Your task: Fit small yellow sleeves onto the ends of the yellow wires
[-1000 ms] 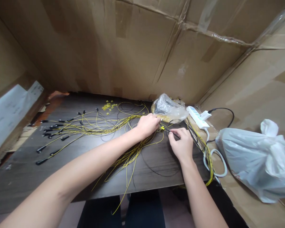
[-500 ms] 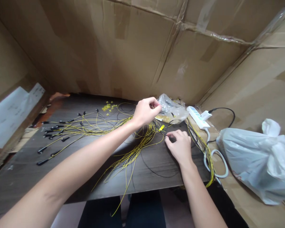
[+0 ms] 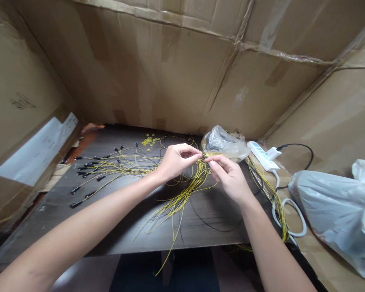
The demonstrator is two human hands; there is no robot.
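My left hand point(image 3: 179, 161) is pinched closed over the middle of the tabletop, its fingertips almost meeting those of my right hand point(image 3: 228, 174). Between them a thin wire point(image 3: 205, 155) shows, too small to see its end clearly. Thumb and forefinger of my right hand are also closed on it. Below and around the hands spreads a bundle of yellow wires point(image 3: 190, 186), fanning toward the front edge. To the left, the wires end in several black connectors point(image 3: 93, 163) lying on the dark table point(image 3: 109, 227).
Small yellow pieces point(image 3: 150, 140) lie at the back. Behind my right hand sits a clear plastic bag point(image 3: 223, 142). On the right are a white power strip point(image 3: 263, 156), a coil of yellow wire point(image 3: 281, 211) and a tied white bag point(image 3: 331, 211). Cardboard walls point(image 3: 170, 73) surround the table.
My right hand has risen from the tabletop to meet my left hand, which has come down slightly. Their fingertips are now close together at the thin wire. The view has shifted a little.
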